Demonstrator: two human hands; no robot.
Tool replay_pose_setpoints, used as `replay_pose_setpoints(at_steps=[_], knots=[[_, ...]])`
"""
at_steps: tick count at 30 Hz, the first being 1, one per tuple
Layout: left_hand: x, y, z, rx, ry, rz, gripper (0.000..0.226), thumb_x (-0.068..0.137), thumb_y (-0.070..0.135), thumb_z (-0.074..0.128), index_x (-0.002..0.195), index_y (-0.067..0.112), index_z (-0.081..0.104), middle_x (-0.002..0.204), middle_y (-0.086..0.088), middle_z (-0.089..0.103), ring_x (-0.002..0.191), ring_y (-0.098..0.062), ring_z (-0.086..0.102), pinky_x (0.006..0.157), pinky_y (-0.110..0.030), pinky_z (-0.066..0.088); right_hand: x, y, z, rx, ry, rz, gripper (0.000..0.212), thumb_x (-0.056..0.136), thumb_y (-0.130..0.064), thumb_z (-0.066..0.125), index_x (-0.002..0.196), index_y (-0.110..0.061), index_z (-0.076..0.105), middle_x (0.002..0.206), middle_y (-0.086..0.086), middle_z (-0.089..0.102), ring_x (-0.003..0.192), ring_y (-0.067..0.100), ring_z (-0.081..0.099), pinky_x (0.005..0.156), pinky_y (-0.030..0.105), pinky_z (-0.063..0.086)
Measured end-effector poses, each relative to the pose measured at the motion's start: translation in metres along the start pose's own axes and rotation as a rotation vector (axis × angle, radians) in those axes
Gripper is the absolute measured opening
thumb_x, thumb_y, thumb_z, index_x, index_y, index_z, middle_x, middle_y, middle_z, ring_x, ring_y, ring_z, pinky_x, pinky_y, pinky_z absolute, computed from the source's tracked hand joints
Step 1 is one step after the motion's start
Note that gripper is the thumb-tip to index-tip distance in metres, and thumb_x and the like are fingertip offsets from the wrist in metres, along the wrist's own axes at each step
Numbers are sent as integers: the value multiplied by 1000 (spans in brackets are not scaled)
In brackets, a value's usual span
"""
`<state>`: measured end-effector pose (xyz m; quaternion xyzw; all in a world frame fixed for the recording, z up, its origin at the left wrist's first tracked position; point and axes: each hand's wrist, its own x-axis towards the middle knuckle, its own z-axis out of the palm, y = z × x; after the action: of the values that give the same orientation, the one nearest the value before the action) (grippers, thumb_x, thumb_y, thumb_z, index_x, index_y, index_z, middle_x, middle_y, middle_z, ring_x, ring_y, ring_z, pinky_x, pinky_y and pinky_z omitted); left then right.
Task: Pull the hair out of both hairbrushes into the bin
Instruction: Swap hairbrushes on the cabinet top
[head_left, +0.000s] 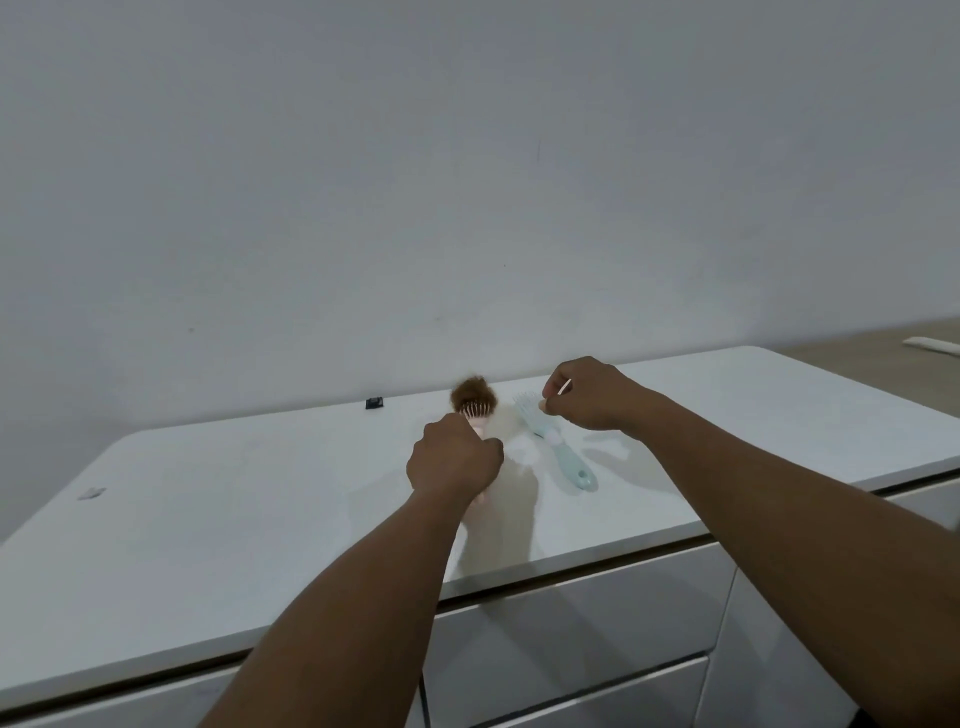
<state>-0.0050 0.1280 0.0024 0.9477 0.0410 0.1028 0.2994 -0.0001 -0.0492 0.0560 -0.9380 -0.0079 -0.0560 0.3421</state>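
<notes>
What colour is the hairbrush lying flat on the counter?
The hairbrush is pale mint blue; the head view shows it best.

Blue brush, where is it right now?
Head view: the blue brush lies on the counter right of centre, under the right hand, beside the pink brush.

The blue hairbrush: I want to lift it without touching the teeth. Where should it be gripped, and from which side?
Grip its slim handle, coming from the near side: the blue hairbrush lies flat on the counter, handle pointing toward the person, toothed head toward the wall. The left hand grips the pink hairbrush and the right hand pinches a thin stick, so one must free up first.
</notes>
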Motion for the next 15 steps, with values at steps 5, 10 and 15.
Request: replay_pose_setpoints(at_steps=[5, 10, 15], knots=[[-15, 29, -19, -66, 39, 99, 21, 83, 33, 61, 79, 16, 49, 71, 4, 52, 72, -23, 57, 60, -28, 39, -23, -5, -26, -2, 55, 2, 20, 88, -26, 70, 105, -14, 69, 93, -4, 63, 92, 18, 60, 72, 27, 44], [-43, 68, -23, -113, -2, 229, 21, 85, 34, 60, 81, 16, 50, 72, 3, 53, 64, -18, 55, 56, -27, 38, -65, 3, -66, -20, 136, 22, 18, 88, -28, 72, 102, -15, 70, 97, -4, 65, 98, 19, 61, 76, 28, 44], [-81, 111, -5, -199, -57, 367, 21, 85, 33, 60, 86, 14, 53, 74, 2, 55, 70, -20, 59, 58, -28, 39, -117, 29, -109, -34, 230, 94, 17, 89, -27, 72, 101, -15, 70, 105, 1, 66, 102, 21, 62, 81, 31, 45]])
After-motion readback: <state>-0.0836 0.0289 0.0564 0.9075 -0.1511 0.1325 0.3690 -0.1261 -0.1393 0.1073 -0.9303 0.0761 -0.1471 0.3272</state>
